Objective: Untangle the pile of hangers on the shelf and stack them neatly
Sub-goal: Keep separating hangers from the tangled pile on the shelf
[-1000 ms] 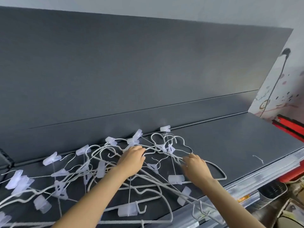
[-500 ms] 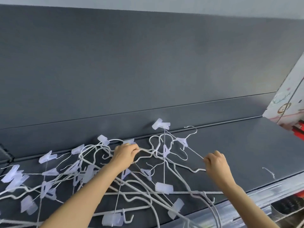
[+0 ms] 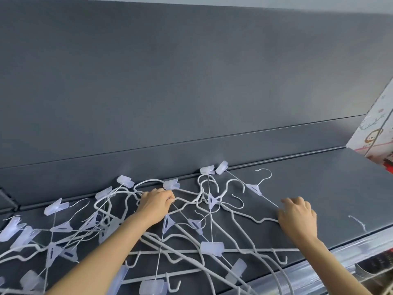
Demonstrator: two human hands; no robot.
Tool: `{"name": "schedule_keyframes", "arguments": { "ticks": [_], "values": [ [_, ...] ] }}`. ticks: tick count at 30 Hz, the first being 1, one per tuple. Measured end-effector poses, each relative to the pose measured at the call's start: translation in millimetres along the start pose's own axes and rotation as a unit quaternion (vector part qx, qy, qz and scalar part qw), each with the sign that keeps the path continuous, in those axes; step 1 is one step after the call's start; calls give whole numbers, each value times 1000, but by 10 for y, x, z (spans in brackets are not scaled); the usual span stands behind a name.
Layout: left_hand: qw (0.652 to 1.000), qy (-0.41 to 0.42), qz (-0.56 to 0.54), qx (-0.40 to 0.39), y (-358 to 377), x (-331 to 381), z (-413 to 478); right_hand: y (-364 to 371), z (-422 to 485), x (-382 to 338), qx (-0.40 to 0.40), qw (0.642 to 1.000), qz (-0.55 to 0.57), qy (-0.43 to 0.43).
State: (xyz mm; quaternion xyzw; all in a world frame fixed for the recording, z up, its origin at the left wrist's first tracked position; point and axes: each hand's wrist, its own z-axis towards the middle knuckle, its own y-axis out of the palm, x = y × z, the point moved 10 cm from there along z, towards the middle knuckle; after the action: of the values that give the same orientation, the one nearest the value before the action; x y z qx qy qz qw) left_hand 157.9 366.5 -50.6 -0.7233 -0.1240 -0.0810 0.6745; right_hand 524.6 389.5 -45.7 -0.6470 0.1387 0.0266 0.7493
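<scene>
White coated wire everywhere, lol. Head cam: the pile of hangers (image 3: 210,202) sprawls along the shelf (image 3: 331,188) from its left end to about the middle, with some poking over the front edge. My left hand (image 3: 156,206) is up near the back edge, fingers curled tight round a white wire hanger (image 3: 187,201) to pin the mess down. My right hand (image 3: 297,218) sits just right of the pile, fingers curled on the end of a clip hanger (image 3: 253,188). It's blurry, so I can't tell the exact grip.

Tip, imo: hold the pile firm and slide that one out along its rod. Watch its hook (image 3: 265,174) and far clip (image 3: 222,167) so they don't snag the neighbours. No yanking.
</scene>
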Motion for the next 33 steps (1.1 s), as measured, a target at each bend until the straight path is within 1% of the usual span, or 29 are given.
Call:
{"name": "schedule_keyframes", "arguments": {
  "ticks": [2,3,5,7,9,11,14,16,18,20,22,24,28,30,32,33],
  "values": [
    [1000,-3,-4,-2,3,-11,-6,-99,-77,-358,11,999,17,-46],
    [1000,-2,-5,-1,-2,-5,-11,-98,-146,-603,-3,996,35,-87],
    [1000,1,-7,1,-9,6,-22,12,-353,-1077,-63,982,82,-158],
    [1000,6,-4,2,-19,6,-44,142,-548,-1412,-115,972,92,-181],
    [1000,12,-6,2,-24,-2,-81,254,-667,-1622,-140,971,53,-187],
    [1000,17,-13,-4,-25,-13,-136,381,-713,-1692,-176,969,20,-170],
    [1000,23,-19,-5,-50,-52,-224,486,-651,-1580,-226,967,76,-91],
    [999,31,-20,-2,-79,-70,-279,436,-582,-1437,-221,969,96,-60],
    [999,40,-25,-5,-93,-62,-327,342,-501,-1283,-208,972,101,-46],
    [998,52,-17,-13,-85,-36,-362,236,-408,-1146,-187,978,88,-42],
    [998,61,-7,-17,-66,-33,-377,133,-342,-1060,-166,980,99,-50],
    [998,62,-13,-20,-58,-51,-392,16,-277,-962,-136,982,121,-57],
    [997,68,-18,-24,-80,-38,-439,-156,-125,-537,-59,995,75,-22],
    [997,73,-27,-21,-96,24,-462,-101,-99,-340,-55,997,55,-6],
    [994,104,-35,-28,-90,154,-510,24,-104,-244,-76,995,62,-4],
    [991,123,-40,-44,-66,226,-553,72,-126,-248,-87,994,68,-10]
  ]
}}
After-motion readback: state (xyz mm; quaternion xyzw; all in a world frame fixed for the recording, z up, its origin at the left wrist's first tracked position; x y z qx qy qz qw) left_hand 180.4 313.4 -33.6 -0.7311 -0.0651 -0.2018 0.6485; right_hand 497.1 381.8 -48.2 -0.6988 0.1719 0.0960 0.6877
